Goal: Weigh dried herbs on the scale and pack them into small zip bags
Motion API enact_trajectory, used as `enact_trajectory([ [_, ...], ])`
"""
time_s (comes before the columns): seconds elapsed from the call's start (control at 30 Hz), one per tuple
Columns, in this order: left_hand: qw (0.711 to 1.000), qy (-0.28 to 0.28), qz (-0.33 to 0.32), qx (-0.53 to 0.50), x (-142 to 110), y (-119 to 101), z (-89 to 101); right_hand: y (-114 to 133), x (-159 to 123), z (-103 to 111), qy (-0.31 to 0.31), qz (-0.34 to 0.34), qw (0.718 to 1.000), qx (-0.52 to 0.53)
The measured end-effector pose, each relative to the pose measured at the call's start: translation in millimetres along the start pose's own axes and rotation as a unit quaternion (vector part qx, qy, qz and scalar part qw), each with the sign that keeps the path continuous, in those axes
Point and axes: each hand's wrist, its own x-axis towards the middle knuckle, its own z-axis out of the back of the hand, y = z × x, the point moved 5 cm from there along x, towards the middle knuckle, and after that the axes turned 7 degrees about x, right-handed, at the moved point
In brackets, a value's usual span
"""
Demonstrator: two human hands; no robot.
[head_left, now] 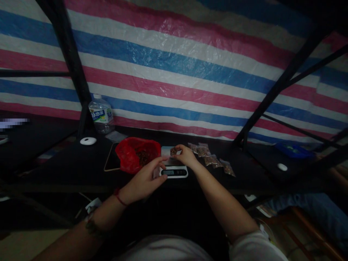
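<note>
White scale (174, 173) at centre of frame, slightly low.
Left hand (148, 177): thumb and fingers parted at its left end; grip unclear. Right hand (186, 156): fingertips at brown pieces (173, 150); cannot tell whether pinching. Red bag (125, 155) left of centre.

A white scale (178, 172) lies beside an open red bag (125, 156).

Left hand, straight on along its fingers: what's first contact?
Probably the right hand or the brown bits by its fingertips, across the scale from the left hand. Depth is unclear, so it might brush the scale first.
</note>
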Motion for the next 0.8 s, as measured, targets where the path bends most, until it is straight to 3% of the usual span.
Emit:
enact_trajectory([
  [0.13,0.999,0.039,0.010,-0.024,-6,11,-23.8,-8,-1,-3,0.012,-0.018,1.000,-0.002],
  [0.27,0.996,0.074,0.031,-0.029,-11,29,-34.3,-10,-2,-1,-0.014,-0.009,1.000,-0.025],
  [0.4,0.994,0.090,0.056,0.023,-14,27,-25.5,-2,-7,6,-0.053,0.028,0.998,-0.035],
  [0.47,0.991,0.085,0.071,0.075,-15,18,-14.8,14,-13,10,-0.091,0.069,0.993,-0.042],
  [0.53,0.984,0.083,0.083,0.137,-17,9,-3.1,37,-20,6,-0.091,0.121,0.988,-0.034],
  [0.67,0.951,0.057,0.119,0.280,-20,10,19.6,87,-22,-35,0.071,0.234,0.970,-0.014],
  [0.8,0.895,0.075,0.176,0.402,-22,37,32.7,108,-2,-89,0.186,0.283,0.939,-0.061],
])
